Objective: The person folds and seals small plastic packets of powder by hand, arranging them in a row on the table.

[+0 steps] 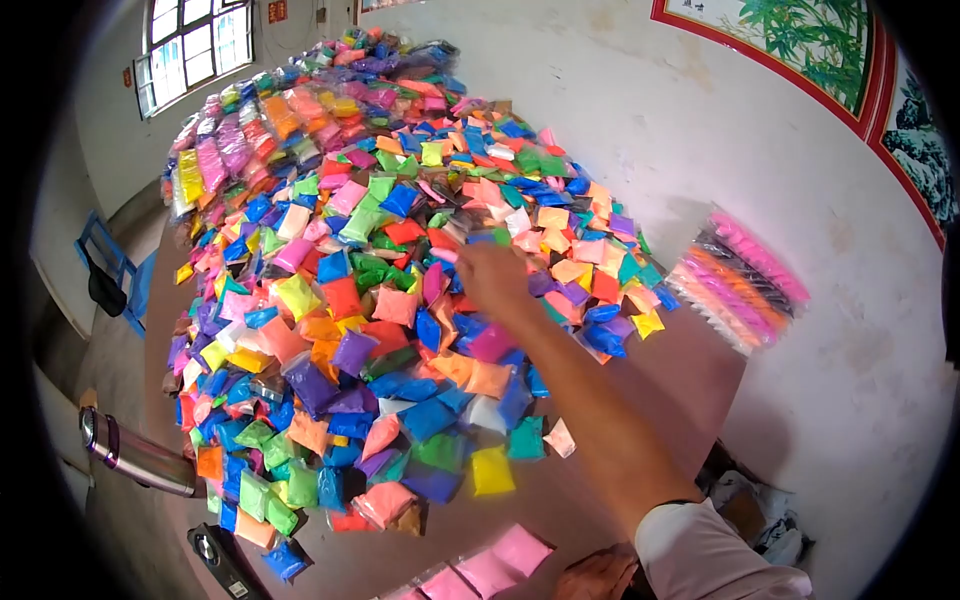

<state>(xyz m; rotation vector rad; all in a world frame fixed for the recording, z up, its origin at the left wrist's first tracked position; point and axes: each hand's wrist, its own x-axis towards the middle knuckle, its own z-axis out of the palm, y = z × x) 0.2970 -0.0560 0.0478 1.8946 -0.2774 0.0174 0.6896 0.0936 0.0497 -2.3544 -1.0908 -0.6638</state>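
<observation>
Fingers (467, 252) partly curled — right hand (492, 275) at colorful packets (395, 306).

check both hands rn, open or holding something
Left hand: partly cut off, near pink packets; grip unclear.
Right hand: at the packet pile, blurred; grip unclear.

Window (196, 48): barred, far to my left
Chair (128, 272): blue, black item (104, 290) hanging on it
Flask (145, 458): silvery, beside my bench (690, 385), left
Black device (222, 562): near my left
Pictures (810, 50): red-bordered, bamboo on one, on the wall (610, 110) to my right
Bags (760, 515): crumpled, low by the right wall
</observation>
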